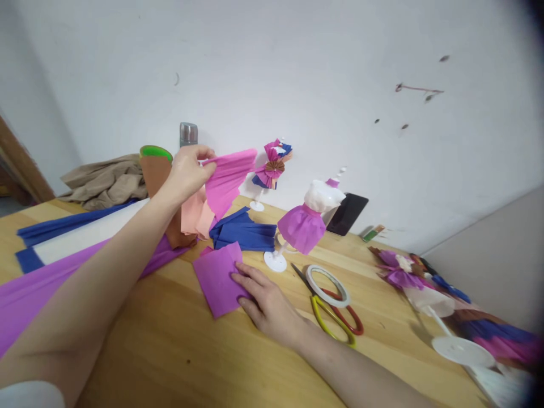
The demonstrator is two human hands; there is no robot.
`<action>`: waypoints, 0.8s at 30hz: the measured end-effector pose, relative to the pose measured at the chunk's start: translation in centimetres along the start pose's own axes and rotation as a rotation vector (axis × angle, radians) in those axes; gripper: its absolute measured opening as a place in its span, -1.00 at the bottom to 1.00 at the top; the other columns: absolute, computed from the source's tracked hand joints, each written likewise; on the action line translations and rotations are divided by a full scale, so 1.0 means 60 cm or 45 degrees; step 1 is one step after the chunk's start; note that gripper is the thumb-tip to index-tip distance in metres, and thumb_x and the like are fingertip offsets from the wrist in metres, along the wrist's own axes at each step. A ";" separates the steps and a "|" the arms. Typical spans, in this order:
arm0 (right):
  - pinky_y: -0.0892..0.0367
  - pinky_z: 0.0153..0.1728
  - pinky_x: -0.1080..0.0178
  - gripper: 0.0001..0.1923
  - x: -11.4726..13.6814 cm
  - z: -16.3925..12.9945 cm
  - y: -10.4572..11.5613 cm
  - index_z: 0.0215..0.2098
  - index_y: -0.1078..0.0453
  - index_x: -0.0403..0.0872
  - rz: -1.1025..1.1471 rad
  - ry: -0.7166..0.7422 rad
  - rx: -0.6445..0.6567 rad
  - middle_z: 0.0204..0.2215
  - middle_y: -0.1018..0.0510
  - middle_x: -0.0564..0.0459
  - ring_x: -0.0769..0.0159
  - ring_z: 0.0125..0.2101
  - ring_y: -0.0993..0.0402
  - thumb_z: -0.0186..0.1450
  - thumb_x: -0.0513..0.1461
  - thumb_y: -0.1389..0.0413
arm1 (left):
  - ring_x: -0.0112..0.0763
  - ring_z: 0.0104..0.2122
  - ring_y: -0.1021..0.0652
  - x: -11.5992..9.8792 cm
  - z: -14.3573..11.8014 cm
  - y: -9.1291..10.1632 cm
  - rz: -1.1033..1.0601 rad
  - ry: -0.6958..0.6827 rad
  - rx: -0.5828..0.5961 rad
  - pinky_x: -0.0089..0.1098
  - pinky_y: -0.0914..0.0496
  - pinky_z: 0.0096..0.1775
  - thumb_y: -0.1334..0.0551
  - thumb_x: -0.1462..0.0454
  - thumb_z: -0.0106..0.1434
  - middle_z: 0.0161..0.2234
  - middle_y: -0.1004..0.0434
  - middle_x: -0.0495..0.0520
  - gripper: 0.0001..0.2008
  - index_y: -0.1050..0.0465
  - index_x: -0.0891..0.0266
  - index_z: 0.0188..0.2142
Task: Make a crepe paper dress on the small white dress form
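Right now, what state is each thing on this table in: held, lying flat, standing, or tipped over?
left hand: raised, grip closed on the pink crepe sheet
pink crepe sheet: held up, pleated
right hand: flat, pressing the purple square
purple square: lying flat
mannequin in purple skirt: standing upright
scissors: lying closed
tape roll: lying flat
far-right mannequin: tipped over

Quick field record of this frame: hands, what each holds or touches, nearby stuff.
left hand: raised, pinching a pink paper sheet
right hand: flat on a purple paper square
surface: wooden table
near right hand: scissors, tape roll
behind: small mannequin in a purple paper skirt, blue folded paper
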State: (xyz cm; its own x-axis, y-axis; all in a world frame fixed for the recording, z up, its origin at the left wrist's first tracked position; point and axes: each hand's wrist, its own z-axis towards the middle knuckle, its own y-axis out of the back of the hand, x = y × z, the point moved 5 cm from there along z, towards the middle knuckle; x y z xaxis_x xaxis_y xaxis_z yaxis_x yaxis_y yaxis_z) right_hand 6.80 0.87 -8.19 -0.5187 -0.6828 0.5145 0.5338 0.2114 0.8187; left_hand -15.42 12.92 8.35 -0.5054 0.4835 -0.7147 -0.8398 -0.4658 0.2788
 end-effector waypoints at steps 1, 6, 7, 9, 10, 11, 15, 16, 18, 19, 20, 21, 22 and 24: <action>-0.28 0.21 -0.06 -0.49 -0.001 0.000 0.000 0.24 -0.30 -0.07 0.011 -0.003 -0.002 0.28 -0.27 -0.24 0.06 0.26 -0.24 0.31 -0.32 -0.04 | -0.32 -0.30 -0.53 -0.013 -0.002 0.003 -0.012 0.000 -0.012 -0.32 -0.44 -0.18 -0.21 0.41 0.01 -0.41 -0.51 0.00 -0.91 -0.44 0.24 -0.47; -0.24 0.23 -0.09 -0.48 -0.001 -0.001 0.012 0.26 -0.26 -0.04 0.092 0.005 -0.120 0.28 -0.27 -0.22 0.07 0.26 -0.24 0.33 -0.29 -0.06 | -0.42 -0.46 -0.50 -0.054 -0.018 0.016 -0.361 0.280 -0.105 -0.39 -0.43 -0.36 -0.18 0.42 0.13 -0.54 -0.37 -0.09 -0.91 -0.36 0.22 -0.38; -0.22 0.24 -0.10 -0.47 0.000 -0.002 0.016 0.27 -0.24 -0.03 0.117 0.014 -0.163 0.28 -0.28 -0.21 0.07 0.26 -0.23 0.33 -0.27 -0.07 | -0.43 -0.45 -0.51 -0.060 -0.020 0.018 -0.427 0.326 -0.110 -0.41 -0.43 -0.36 -0.18 0.43 0.14 -0.54 -0.36 -0.10 -0.90 -0.36 0.22 -0.36; -0.18 0.25 -0.12 -0.44 -0.002 -0.004 0.023 0.29 -0.19 -0.01 0.202 0.023 -0.240 0.27 -0.30 -0.21 0.06 0.26 -0.23 0.34 -0.19 -0.10 | -0.44 -0.41 -0.52 -0.071 -0.024 0.022 -0.565 0.375 -0.093 -0.44 -0.43 -0.34 -0.18 0.46 0.14 -0.51 -0.39 -0.09 -0.88 -0.37 0.24 -0.35; -0.18 0.25 -0.13 -0.42 -0.005 -0.004 0.024 0.31 -0.16 0.01 0.287 0.019 -0.270 0.26 -0.31 -0.21 0.05 0.26 -0.24 0.35 -0.14 -0.10 | -0.45 -0.39 -0.53 -0.075 -0.025 0.023 -0.633 0.387 -0.059 -0.45 -0.42 -0.33 -0.18 0.47 0.14 -0.49 -0.41 -0.08 -0.88 -0.38 0.26 -0.36; -0.19 0.24 -0.13 -0.39 -0.009 -0.005 0.024 0.32 -0.12 0.02 0.403 0.009 -0.287 0.26 -0.31 -0.22 0.05 0.26 -0.24 0.36 -0.08 -0.10 | -0.46 -0.38 -0.53 -0.080 -0.027 0.023 -0.693 0.396 -0.006 -0.45 -0.42 -0.32 -0.18 0.48 0.14 -0.48 -0.43 -0.07 -0.88 -0.40 0.27 -0.37; -0.32 0.14 -0.09 -0.25 -0.026 -0.003 0.011 0.37 0.07 0.15 0.927 -0.050 -0.271 0.33 -0.17 -0.21 0.07 0.19 -0.36 0.32 0.10 -0.08 | -0.50 -0.47 -0.50 -0.086 -0.038 0.007 -0.722 0.458 0.353 -0.45 -0.40 -0.36 -0.20 0.48 0.12 -0.49 -0.47 -0.04 -0.87 -0.47 0.29 -0.45; -0.35 0.11 -0.09 -0.22 -0.028 -0.002 0.008 0.37 0.09 0.17 1.009 -0.060 -0.252 0.33 -0.16 -0.21 0.07 0.15 -0.41 0.30 0.13 -0.09 | -0.51 -0.52 -0.47 -0.084 -0.043 -0.002 -0.677 0.475 0.468 -0.45 -0.38 -0.41 -0.22 0.48 0.10 -0.51 -0.46 -0.04 -0.87 -0.49 0.29 -0.48; -0.42 0.03 -0.07 -0.19 -0.027 0.001 0.005 0.34 0.07 0.15 1.116 -0.088 -0.234 0.28 -0.26 -0.22 0.06 0.05 -0.50 0.26 0.17 -0.10 | -0.50 -0.58 -0.44 -0.075 -0.055 -0.024 -0.574 0.509 0.713 -0.45 -0.33 -0.49 -0.25 0.45 0.07 -0.56 -0.46 -0.02 -0.89 -0.52 0.29 -0.50; -0.44 -0.01 -0.05 -0.20 -0.026 0.002 0.006 0.31 0.03 0.12 1.156 -0.102 -0.246 0.24 -0.32 -0.21 0.06 0.03 -0.51 0.25 0.18 -0.11 | -0.48 -0.60 -0.43 -0.069 -0.062 -0.036 -0.526 0.521 0.818 -0.45 -0.30 -0.52 -0.26 0.44 0.06 -0.58 -0.46 -0.01 -0.91 -0.53 0.28 -0.50; -0.46 -0.04 -0.02 -0.23 -0.025 0.003 0.007 0.28 -0.04 0.10 1.189 -0.114 -0.270 0.20 -0.38 -0.20 0.05 0.02 -0.52 0.23 0.19 -0.13 | -0.47 -0.61 -0.42 -0.062 -0.069 -0.048 -0.482 0.528 0.909 -0.45 -0.28 -0.54 -0.27 0.42 0.05 -0.59 -0.46 0.00 -0.92 -0.54 0.28 -0.50; -0.48 -0.07 0.02 -0.25 -0.025 0.005 0.010 0.23 -0.10 0.09 1.215 -0.122 -0.305 0.16 -0.42 -0.19 0.05 0.02 -0.51 0.21 0.18 -0.16 | -0.46 -0.61 -0.42 -0.055 -0.074 -0.059 -0.438 0.527 0.980 -0.45 -0.26 -0.55 -0.27 0.40 0.05 -0.59 -0.46 0.01 -0.93 -0.55 0.27 -0.50; -0.49 -0.10 0.05 -0.29 -0.025 0.005 0.012 0.18 -0.17 0.09 1.234 -0.133 -0.342 0.12 -0.45 -0.17 0.06 0.00 -0.52 0.18 0.17 -0.19 | -0.46 -0.61 -0.41 -0.049 -0.078 -0.069 -0.384 0.505 1.032 -0.45 -0.24 -0.55 -0.28 0.38 0.04 -0.59 -0.46 0.01 -0.94 -0.55 0.27 -0.50; -0.50 -0.21 0.14 -0.38 -0.029 0.007 0.012 0.05 -0.27 0.09 1.269 -0.170 -0.402 0.00 -0.53 -0.10 0.13 -0.13 -0.56 0.14 0.14 -0.25 | -0.45 -0.58 -0.42 -0.039 -0.083 -0.083 -0.224 0.401 1.119 -0.45 -0.24 -0.54 -0.28 0.34 0.04 -0.56 -0.47 0.00 -0.95 -0.53 0.26 -0.50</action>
State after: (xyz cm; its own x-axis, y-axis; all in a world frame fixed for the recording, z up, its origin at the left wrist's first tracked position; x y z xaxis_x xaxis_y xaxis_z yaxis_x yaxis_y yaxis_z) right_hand 7.81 2.50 -8.37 0.1919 -0.2138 0.9579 0.8990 0.4299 -0.0841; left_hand -9.08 10.44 5.44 -0.3888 0.2116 -0.8967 -0.8121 0.3811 0.4420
